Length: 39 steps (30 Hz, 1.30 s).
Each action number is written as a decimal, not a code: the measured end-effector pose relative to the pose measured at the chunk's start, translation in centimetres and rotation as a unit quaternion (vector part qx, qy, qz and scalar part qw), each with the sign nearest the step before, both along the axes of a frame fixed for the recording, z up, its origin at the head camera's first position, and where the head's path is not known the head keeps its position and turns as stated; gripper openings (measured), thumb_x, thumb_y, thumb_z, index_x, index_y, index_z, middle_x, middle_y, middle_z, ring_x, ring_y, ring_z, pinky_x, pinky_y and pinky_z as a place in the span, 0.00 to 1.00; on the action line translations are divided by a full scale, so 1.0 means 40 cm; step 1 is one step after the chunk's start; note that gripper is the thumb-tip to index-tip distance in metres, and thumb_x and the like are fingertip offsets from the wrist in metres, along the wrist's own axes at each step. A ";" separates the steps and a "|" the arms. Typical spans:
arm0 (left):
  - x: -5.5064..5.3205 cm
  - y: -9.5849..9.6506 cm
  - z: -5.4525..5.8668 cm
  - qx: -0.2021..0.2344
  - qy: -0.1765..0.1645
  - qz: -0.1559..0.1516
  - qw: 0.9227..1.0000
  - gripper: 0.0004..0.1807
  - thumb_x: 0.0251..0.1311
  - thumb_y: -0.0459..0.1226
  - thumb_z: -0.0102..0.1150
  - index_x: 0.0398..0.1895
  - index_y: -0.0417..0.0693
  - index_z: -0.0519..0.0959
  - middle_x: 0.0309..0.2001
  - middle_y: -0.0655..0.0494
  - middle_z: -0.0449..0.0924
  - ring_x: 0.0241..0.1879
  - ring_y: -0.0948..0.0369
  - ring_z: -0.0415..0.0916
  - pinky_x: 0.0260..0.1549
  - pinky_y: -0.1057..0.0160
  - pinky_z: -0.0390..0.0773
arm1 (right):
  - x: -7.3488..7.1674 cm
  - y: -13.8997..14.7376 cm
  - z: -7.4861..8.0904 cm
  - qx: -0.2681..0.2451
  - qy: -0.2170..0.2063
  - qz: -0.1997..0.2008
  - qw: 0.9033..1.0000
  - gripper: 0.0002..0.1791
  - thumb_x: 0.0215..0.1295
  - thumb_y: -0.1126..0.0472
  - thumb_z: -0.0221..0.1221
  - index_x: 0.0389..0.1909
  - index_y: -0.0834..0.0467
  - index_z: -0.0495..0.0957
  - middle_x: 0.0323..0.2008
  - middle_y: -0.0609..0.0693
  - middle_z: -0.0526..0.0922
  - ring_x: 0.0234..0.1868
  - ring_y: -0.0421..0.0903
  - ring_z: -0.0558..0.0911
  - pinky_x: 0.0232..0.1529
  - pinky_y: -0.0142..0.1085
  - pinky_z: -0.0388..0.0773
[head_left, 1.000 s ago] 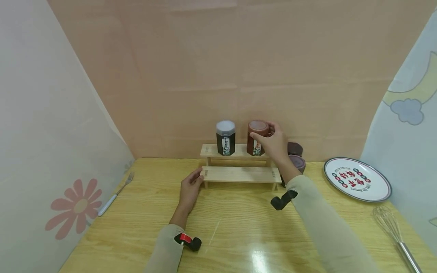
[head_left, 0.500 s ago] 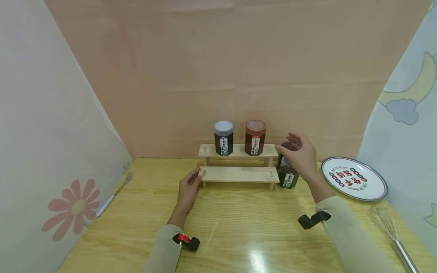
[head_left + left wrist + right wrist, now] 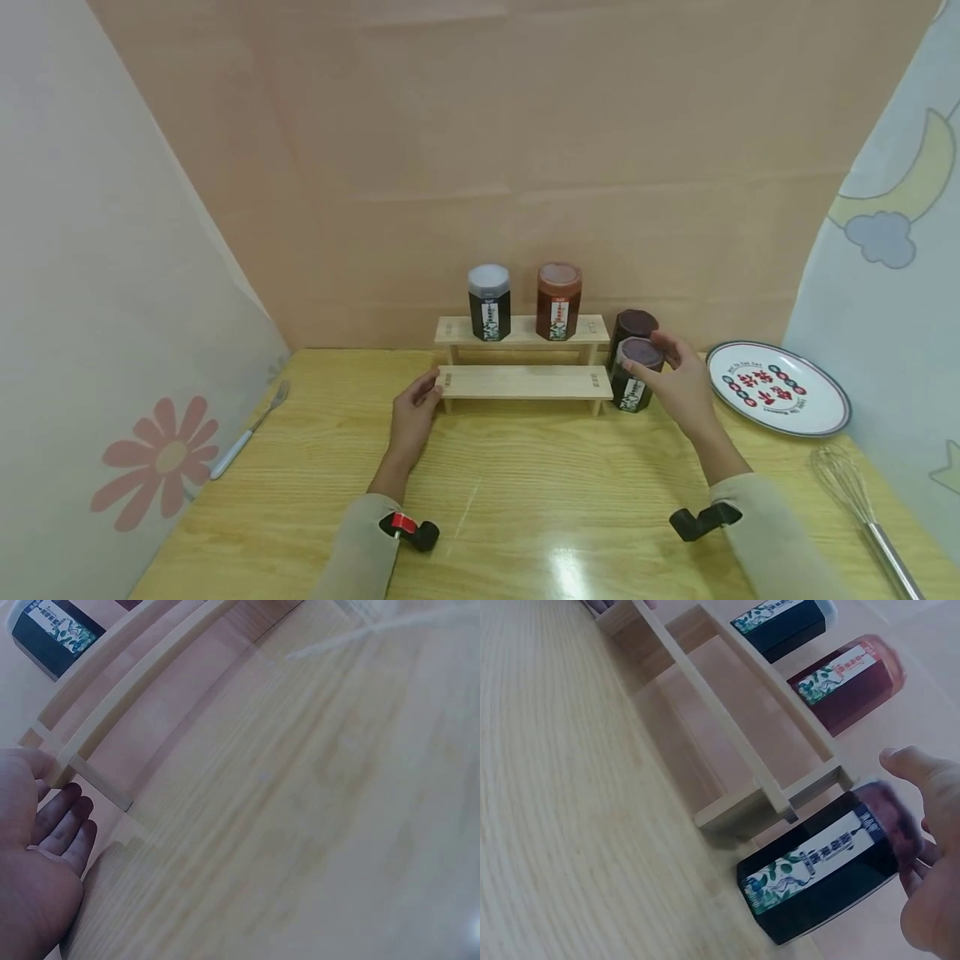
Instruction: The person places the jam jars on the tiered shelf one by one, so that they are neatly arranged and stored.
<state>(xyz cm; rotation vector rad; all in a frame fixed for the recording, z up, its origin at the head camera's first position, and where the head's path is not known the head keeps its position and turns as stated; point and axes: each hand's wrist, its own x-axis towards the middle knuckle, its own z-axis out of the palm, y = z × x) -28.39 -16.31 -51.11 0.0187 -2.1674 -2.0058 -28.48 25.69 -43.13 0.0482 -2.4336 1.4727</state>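
Observation:
A two-tier wooden shelf [image 3: 525, 382] stands against the back wall. My left hand [image 3: 414, 417] holds the left end of its lower tier between thumb and fingers. On the upper tier are a dark jar with a pale lid [image 3: 489, 304] and a red-brown jar [image 3: 558, 302]. To the right of the shelf, a dark jar with a purple lid [image 3: 636, 379] stands on the table. My right hand [image 3: 678, 387] is around its lid, fingers behind it; in the right wrist view the thumb [image 3: 904, 761] is apart from the lid. Another dark jar [image 3: 633, 323] stands behind, partly hidden.
A white plate [image 3: 825, 412] with red characters lies at the right, a whisk [image 3: 870, 525] nearer the front. On the left is a fork [image 3: 247, 435] with a pale handle. Cloth-covered walls bound the table [image 3: 525, 483] at back and sides.
My right hand has let go of the red-brown jar on the upper tier and moved right and down to the purple-lidded jar. The left hand has stayed at the shelf's end.

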 end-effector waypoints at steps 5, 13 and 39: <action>0.001 0.001 0.001 0.010 -0.003 -0.004 1.000 0.22 0.75 0.40 0.58 0.69 0.51 0.77 0.70 0.49 0.75 0.68 0.51 0.74 0.58 0.75 0.79 | -0.005 0.001 -0.027 -0.010 0.004 -0.007 1.000 0.47 0.64 0.51 0.72 0.78 0.63 0.60 0.73 0.66 0.69 0.75 0.64 0.68 0.75 0.58 0.65; 0.008 0.005 0.014 -0.004 0.000 -0.011 1.000 0.23 0.75 0.40 0.58 0.71 0.50 0.75 0.71 0.47 0.74 0.70 0.49 0.73 0.64 0.66 0.79 | -0.002 0.014 -0.066 0.007 -0.016 -0.013 1.000 0.48 0.67 0.46 0.69 0.80 0.58 0.57 0.70 0.65 0.73 0.72 0.63 0.72 0.73 0.55 0.71; 0.010 0.008 0.015 0.005 -0.006 0.001 1.000 0.22 0.75 0.39 0.58 0.70 0.50 0.76 0.71 0.48 0.75 0.69 0.51 0.74 0.58 0.74 0.80 | -0.003 -0.005 -0.063 -0.034 -0.016 -0.072 0.997 0.44 0.63 0.51 0.72 0.75 0.61 0.64 0.69 0.64 0.74 0.71 0.61 0.74 0.74 0.55 0.71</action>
